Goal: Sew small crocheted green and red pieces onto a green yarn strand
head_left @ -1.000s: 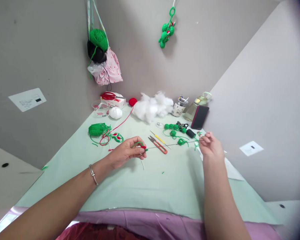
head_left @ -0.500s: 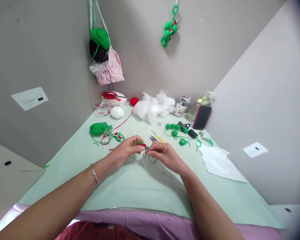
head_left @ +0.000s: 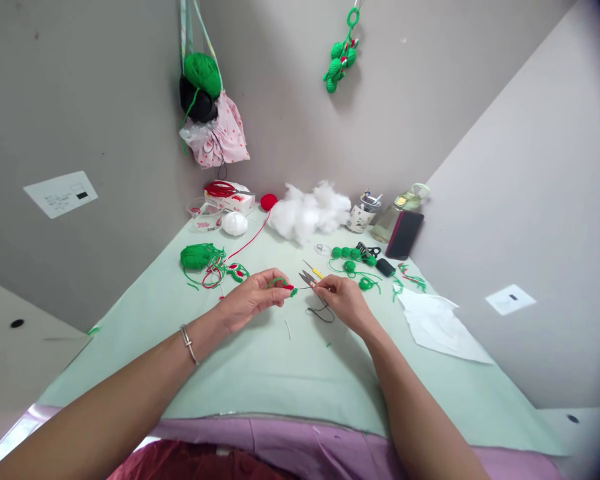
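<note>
Where left hand (head_left: 253,300) pinches, perhaps crochet (head_left: 293,291), protruding rightward

A table (head_left: 250,390) with a pale green cover stands against the grey rear wall (head_left: 280,120). The grey left wall (head_left: 105,100) carries a white rectangular plate (head_left: 60,195). The right wall (head_left: 535,200) is paler, meets the rear wall along a diagonal edge, and carries a white panel (head_left: 500,301). Lighting is diffuse; shadows are soft.
</note>
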Action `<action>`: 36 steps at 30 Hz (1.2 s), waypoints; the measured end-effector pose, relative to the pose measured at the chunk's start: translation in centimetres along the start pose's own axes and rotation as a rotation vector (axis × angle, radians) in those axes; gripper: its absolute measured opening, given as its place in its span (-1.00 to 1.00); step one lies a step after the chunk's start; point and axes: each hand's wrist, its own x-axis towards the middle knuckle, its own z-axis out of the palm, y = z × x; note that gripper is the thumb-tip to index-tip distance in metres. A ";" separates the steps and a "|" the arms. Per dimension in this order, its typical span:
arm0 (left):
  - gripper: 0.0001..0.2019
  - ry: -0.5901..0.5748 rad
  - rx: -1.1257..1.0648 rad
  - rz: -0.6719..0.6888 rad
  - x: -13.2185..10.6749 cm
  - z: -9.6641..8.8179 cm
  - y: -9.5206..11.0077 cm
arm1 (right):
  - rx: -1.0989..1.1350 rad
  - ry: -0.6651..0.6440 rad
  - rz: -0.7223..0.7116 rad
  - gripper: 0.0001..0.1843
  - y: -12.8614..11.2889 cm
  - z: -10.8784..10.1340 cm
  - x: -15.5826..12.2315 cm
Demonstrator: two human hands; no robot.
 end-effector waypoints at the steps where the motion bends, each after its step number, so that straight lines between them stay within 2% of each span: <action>1: -0.82 0.002 0.006 0.001 0.0 0.0 0.0 | -0.020 0.000 -0.008 -0.79 0.1 0.0 0.1; 3: -0.81 0.007 0.010 0.008 0.1 0.1 -0.1 | -0.009 0.015 -0.040 -0.77 0.0 -0.2 0.0; 6: -0.81 0.029 0.025 0.031 0.2 0.2 -0.2 | 0.139 0.016 -0.111 -0.70 -0.8 -0.8 -0.6; 10: -0.80 0.039 0.076 0.054 0.3 0.4 -0.6 | 0.337 -0.135 -0.188 -0.61 -2.9 -1.0 -2.0; 13: -0.80 0.022 0.089 0.048 0.4 0.4 -1.1 | 0.388 -0.228 -0.210 -0.66 -4.1 -0.5 -2.7; 18: -0.84 0.105 0.113 0.106 0.7 0.1 -1.4 | 0.530 -0.295 -0.099 -0.77 -4.0 0.1 -2.6; 20: -0.86 0.136 0.058 0.132 0.7 -0.1 -1.2 | 0.618 -0.298 -0.043 -0.79 -3.7 0.2 -2.3; 24: -0.86 0.082 -0.166 0.128 0.6 -0.1 -0.5 | 0.776 -0.345 0.054 -0.82 -3.2 0.4 -1.9; 27: -0.84 0.074 -0.202 0.158 0.4 0.0 -0.2 | 0.863 -0.394 0.121 -0.81 -2.9 0.6 -1.7; 29: -0.81 0.099 -0.094 0.205 0.1 0.2 -0.1 | 0.927 -0.431 0.144 -0.79 -2.8 0.7 -1.5; 32: -0.70 0.144 0.257 0.319 -0.2 0.4 -0.3 | 0.987 -0.473 0.172 -0.80 -2.6 0.7 -1.5; 34: -0.57 0.170 0.480 0.381 -0.2 0.5 -0.5 | 0.973 -0.484 0.188 -0.81 -2.7 0.7 -1.5; 36: -0.56 0.202 0.604 0.380 0.0 0.4 -0.8 | 0.933 -0.489 0.175 -0.81 -2.8 0.7 -1.6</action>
